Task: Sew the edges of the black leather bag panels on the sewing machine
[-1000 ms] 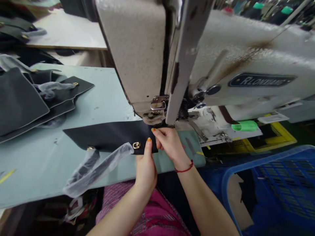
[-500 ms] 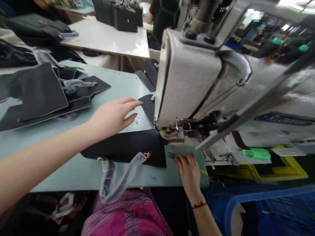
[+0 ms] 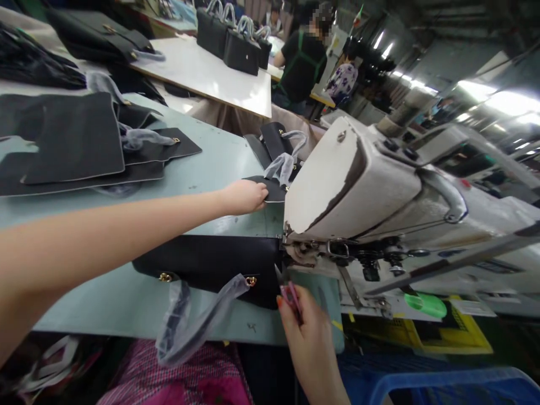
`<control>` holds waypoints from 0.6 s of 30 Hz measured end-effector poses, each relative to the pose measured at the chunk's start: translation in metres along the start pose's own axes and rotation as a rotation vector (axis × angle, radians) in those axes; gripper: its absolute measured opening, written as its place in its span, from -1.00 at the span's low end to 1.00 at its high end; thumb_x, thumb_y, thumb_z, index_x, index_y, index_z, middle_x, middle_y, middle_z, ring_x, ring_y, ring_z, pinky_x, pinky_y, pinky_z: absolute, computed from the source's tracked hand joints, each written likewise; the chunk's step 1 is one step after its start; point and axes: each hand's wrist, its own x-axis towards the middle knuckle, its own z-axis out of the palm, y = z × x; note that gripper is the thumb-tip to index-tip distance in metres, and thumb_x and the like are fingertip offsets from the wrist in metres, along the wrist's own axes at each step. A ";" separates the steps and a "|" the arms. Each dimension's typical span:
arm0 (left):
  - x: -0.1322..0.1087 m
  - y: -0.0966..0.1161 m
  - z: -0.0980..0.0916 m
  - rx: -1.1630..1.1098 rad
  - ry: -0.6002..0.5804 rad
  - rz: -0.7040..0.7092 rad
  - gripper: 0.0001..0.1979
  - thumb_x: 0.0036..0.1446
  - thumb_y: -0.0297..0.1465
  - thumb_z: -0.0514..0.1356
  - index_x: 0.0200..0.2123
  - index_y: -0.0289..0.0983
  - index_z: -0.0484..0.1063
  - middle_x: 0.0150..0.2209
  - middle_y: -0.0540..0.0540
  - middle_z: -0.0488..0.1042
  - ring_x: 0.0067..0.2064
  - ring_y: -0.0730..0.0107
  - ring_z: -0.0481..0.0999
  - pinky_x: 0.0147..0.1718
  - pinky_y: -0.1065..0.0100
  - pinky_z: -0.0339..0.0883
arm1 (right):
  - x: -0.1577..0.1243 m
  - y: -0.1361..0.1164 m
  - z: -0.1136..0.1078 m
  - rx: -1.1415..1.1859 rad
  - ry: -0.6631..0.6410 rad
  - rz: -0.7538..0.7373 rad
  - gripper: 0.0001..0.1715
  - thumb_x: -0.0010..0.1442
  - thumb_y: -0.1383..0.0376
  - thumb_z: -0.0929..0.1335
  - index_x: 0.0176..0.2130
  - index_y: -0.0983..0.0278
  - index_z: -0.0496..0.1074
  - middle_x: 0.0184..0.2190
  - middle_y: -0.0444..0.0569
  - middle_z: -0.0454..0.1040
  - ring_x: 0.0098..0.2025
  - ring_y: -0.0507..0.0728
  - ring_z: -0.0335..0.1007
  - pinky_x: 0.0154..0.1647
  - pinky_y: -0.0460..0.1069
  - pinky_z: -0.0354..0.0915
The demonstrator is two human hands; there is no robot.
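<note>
My left hand (image 3: 247,197) reaches across to a dark leather piece (image 3: 273,192) beside the sewing machine head (image 3: 350,174), its fingers closed on the near edge. In my right hand (image 3: 310,326) are small scissors (image 3: 291,295) with pink handles, their blades pointing up by the right end of a black bag panel (image 3: 211,261). That panel lies flat on the pale green table, its far right corner at the machine's needle area. Gold rings on it hold a handle (image 3: 202,315) wrapped in clear plastic, which hangs over the front edge.
Dark leather panels (image 3: 80,140) are stacked on the left of the table (image 3: 93,301). Behind the machine head lies another wrapped-handle piece (image 3: 276,143). Finished black bags (image 3: 240,50) stand on a white table beyond. A blue crate (image 3: 447,382) and yellow crate (image 3: 455,332) sit lower right.
My left hand has moved right and forward, closing on the leather piece. My right hand has raised the scissors from the table to the panel's end. The view has shifted and tilted.
</note>
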 end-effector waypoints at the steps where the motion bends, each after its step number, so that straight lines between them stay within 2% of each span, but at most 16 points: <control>1: -0.003 -0.005 -0.006 0.071 -0.052 0.042 -0.81 0.16 -0.43 0.21 -0.25 -0.46 0.53 -0.16 -0.24 0.54 -0.13 0.18 0.57 0.00 0.20 0.37 | 0.011 -0.013 0.001 -0.045 -0.050 0.013 -0.81 0.33 0.22 0.31 -0.17 0.24 0.48 -0.35 -0.01 0.61 -0.33 0.18 0.58 -0.39 -0.06 0.31; 3: -0.011 -0.010 -0.018 0.262 -0.123 0.124 -0.78 0.22 -0.40 0.14 -0.20 -0.43 0.52 -0.09 -0.29 0.54 -0.13 0.12 0.59 -0.07 0.20 0.39 | 0.035 -0.035 0.004 -0.145 -0.101 0.048 -0.81 0.32 0.21 0.32 -0.22 0.25 0.49 -0.40 0.00 0.59 -0.39 0.20 0.55 -0.44 -0.04 0.20; 5: -0.020 -0.011 -0.026 0.448 -0.149 0.180 -0.71 0.29 -0.35 0.04 -0.14 -0.39 0.49 -0.05 -0.29 0.53 -0.14 0.10 0.59 -0.16 0.22 0.41 | 0.058 -0.051 0.009 -0.218 -0.114 0.064 -0.80 0.34 0.22 0.32 -0.24 0.27 0.49 -0.35 0.05 0.60 -0.35 0.22 0.54 -0.42 -0.04 0.16; 9: -0.031 -0.010 -0.035 0.552 -0.121 0.205 -0.67 0.31 -0.31 0.00 -0.14 -0.36 0.49 -0.07 -0.26 0.54 -0.13 0.07 0.59 -0.23 0.22 0.41 | 0.080 -0.066 0.016 -0.318 -0.131 0.032 -0.80 0.36 0.28 0.30 -0.22 0.31 0.49 -0.26 0.13 0.60 -0.24 0.26 0.55 -0.39 -0.03 0.15; 11: -0.027 -0.011 -0.035 0.535 -0.082 0.169 -0.64 0.32 -0.29 -0.03 -0.14 -0.35 0.50 -0.10 -0.26 0.55 -0.15 0.05 0.60 -0.25 0.21 0.41 | 0.072 -0.063 0.016 -0.297 -0.162 0.006 -0.79 0.37 0.28 0.28 -0.23 0.29 0.48 -0.32 0.10 0.59 -0.30 0.23 0.55 -0.43 -0.04 0.15; 14: -0.009 -0.014 -0.027 0.341 -0.015 0.098 -0.61 0.34 -0.31 -0.06 -0.10 -0.36 0.52 -0.08 -0.28 0.57 -0.11 0.07 0.60 -0.14 0.18 0.42 | 0.033 -0.038 0.014 -0.104 -0.192 -0.061 -0.74 0.40 0.22 0.24 -0.20 0.24 0.48 -0.38 0.01 0.59 -0.36 0.18 0.55 -0.42 -0.06 0.26; 16: 0.007 -0.014 -0.014 0.079 0.006 0.112 -0.68 0.27 -0.39 0.04 -0.06 -0.35 0.53 0.01 -0.27 0.56 0.00 0.14 0.57 0.01 0.21 0.38 | -0.001 -0.007 0.013 0.056 -0.109 -0.093 -0.68 0.41 0.16 0.22 -0.04 0.22 0.47 -0.26 0.03 0.62 -0.24 0.18 0.59 -0.28 -0.05 0.40; 18: 0.022 -0.011 0.000 -0.150 0.067 0.108 -0.70 0.12 -0.48 0.17 -0.09 -0.31 0.57 0.03 -0.20 0.57 0.04 0.24 0.55 0.07 0.27 0.36 | -0.028 0.031 0.013 0.085 0.052 -0.084 -0.62 0.40 0.11 0.23 0.04 0.23 0.46 -0.14 0.10 0.62 -0.15 0.21 0.60 -0.19 -0.02 0.47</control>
